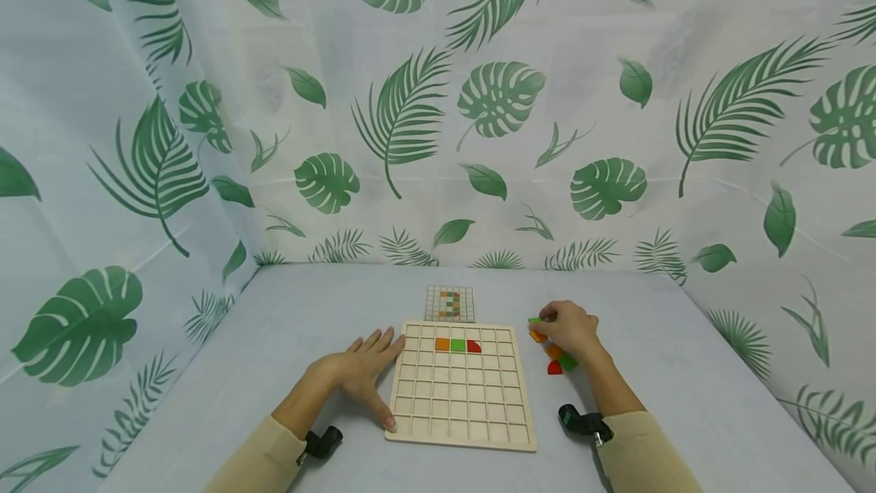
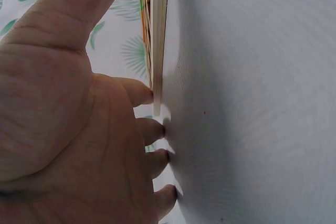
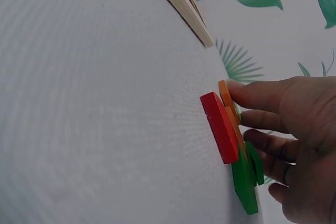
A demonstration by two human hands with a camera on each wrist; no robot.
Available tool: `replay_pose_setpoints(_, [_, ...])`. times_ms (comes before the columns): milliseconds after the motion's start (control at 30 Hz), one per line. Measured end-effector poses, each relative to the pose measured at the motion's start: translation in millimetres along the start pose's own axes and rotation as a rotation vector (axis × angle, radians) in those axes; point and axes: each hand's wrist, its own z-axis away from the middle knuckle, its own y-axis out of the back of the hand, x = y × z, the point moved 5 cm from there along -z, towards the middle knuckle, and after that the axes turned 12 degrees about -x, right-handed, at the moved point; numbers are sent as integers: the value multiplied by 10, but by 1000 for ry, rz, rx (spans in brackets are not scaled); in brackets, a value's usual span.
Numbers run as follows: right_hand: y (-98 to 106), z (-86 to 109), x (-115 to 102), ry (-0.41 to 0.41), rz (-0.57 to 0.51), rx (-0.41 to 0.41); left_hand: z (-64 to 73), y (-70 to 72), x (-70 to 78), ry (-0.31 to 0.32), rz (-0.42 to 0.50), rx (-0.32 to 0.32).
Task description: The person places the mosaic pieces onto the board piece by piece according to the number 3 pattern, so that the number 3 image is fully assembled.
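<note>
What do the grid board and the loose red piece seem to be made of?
Grid board: probably unpainted wood, matt, from its pale tan colour and bare edge. Red piece: smooth, evenly coloured, no visible grain; painted wood or plastic, unclear which.

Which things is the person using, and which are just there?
In use:
wooden grid board, touched by the left hand
three coloured pieces on it
loose pieces by the right hand
small pattern card, probably the guide

Just there:
leafy sheet behind
black wrist gadgets
</note>
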Motion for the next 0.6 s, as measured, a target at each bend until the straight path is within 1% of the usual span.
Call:
replay_pose_setpoints(300, [-5, -21, 13, 7, -8, -7, -5, -2, -5, 4, 1, -5])
replay_pose_setpoints(600, [17, -15, -3, 45, -36, 41, -4, -2, -9, 0, 5, 0])
